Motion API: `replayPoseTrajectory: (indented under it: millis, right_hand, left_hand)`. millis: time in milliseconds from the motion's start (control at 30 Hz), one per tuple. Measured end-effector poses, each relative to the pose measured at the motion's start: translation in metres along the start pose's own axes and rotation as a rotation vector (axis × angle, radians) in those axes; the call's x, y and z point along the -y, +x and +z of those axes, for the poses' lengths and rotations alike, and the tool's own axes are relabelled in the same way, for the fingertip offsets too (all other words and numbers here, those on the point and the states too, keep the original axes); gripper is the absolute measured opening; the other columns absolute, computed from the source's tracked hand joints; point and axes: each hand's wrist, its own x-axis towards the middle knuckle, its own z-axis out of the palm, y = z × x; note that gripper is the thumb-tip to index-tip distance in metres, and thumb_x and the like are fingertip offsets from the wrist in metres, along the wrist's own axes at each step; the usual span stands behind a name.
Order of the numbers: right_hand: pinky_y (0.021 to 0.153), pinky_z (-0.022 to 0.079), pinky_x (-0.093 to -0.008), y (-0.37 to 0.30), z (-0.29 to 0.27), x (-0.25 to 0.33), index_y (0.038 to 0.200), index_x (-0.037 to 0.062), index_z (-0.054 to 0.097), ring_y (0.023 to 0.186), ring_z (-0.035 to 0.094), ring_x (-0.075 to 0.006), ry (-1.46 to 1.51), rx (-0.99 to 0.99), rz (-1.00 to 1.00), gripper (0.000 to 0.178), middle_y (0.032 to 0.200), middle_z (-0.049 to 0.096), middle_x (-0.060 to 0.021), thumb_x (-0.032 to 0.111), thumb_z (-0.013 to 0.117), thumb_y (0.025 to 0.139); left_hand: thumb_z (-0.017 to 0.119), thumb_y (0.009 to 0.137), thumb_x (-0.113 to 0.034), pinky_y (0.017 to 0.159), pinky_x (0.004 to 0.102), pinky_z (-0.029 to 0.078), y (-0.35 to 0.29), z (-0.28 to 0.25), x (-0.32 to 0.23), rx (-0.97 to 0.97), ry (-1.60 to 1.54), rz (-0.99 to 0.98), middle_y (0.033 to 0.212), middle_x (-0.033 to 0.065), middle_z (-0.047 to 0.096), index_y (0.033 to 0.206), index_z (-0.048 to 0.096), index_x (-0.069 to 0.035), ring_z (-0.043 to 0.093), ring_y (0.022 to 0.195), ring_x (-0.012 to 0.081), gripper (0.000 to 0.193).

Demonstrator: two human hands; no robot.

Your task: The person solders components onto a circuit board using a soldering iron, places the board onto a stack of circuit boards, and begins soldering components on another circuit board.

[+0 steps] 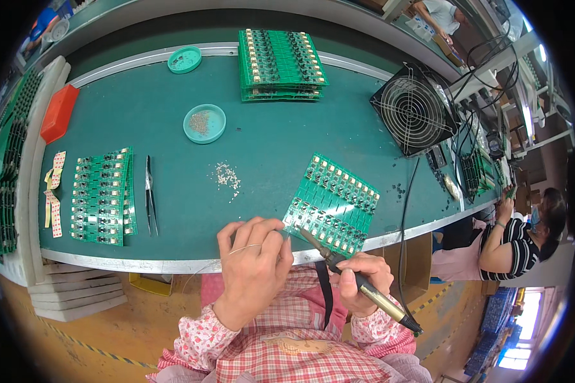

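My left hand (254, 262) pinches thin wire (245, 247) at the left corner of the circuit board (332, 203), and my right hand (366, 281) clasps a soldering iron (378, 297) beside it.

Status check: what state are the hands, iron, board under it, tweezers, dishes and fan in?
Left hand: holding thin wire
Right hand: closed around soldering iron
Soldering iron: tip down at circuit board
Circuit board: populated, on the mat
Tweezers: lying unheld
Near dish: uncovered, holding small parts
Far dish: uncovered, holding dark bits
Fan: running or not, cannot tell
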Motion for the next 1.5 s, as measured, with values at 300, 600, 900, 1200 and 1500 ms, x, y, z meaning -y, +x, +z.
replayPoseTrajectory:
  millis: [300,600,900,1200,1500]
  right_hand:
    - [0.046,0.048,-0.0279,0.006,0.009,0.000,0.091,0.0020,0.062,0.049,0.061,-0.0166,-0.094,0.045,-0.027,0.017,0.071,0.068,-0.0063,0.002,0.073,0.077]
    - [0.046,0.046,-0.0271,0.014,0.014,0.010,0.090,0.0041,0.063,0.048,0.057,-0.0162,-0.256,0.184,-0.223,0.022,0.061,0.058,-0.0022,0.004,0.076,0.073]
    - [0.050,0.051,-0.0249,0.004,-0.016,0.005,0.081,0.0020,0.061,0.052,0.065,-0.0148,-0.036,-0.154,0.280,0.009,0.065,0.067,-0.0077,0.009,0.064,0.085]
    - [0.054,0.043,-0.0204,0.032,-0.123,-0.074,0.102,0.0034,0.053,0.059,0.052,-0.0074,-0.133,-0.625,0.276,0.011,0.085,0.055,-0.0040,0.014,0.055,0.099]
    - [0.084,0.049,-0.0305,0.104,-0.206,-0.185,0.116,0.0059,0.064,0.095,0.066,-0.0196,-0.776,-0.238,0.079,0.024,0.103,0.069,-0.0128,0.018,0.061,0.095]
  left_hand:
    - [0.071,0.075,-0.003,0.087,0.0431,0.038,0.001,0.004,0.000,-0.020,0.042,-0.007,0.100,0.0040,0.064,0.079,0.055,-0.006,0.061,0.095,0.0240,0.017]
    - [0.071,0.074,-0.003,0.087,0.0424,0.038,0.001,0.001,0.001,-0.013,0.030,-0.010,0.101,0.0041,0.065,0.079,0.055,-0.006,0.061,0.095,0.0250,0.017]
    - [0.070,0.075,-0.002,0.088,0.0424,0.038,0.003,-0.003,0.001,0.015,-0.047,0.010,0.104,0.0064,0.066,0.077,0.053,-0.007,0.061,0.098,0.0276,0.018]
    - [0.075,0.073,-0.006,0.090,0.0458,0.038,-0.004,0.006,-0.026,0.031,-0.110,0.178,0.104,0.0083,0.065,0.077,0.053,-0.008,0.059,0.101,0.0296,0.022]
    - [0.075,0.073,-0.011,0.091,0.0439,0.037,-0.017,0.010,-0.040,0.092,-0.044,0.265,0.103,0.0042,0.065,0.085,0.062,-0.009,0.059,0.100,0.0263,0.018]
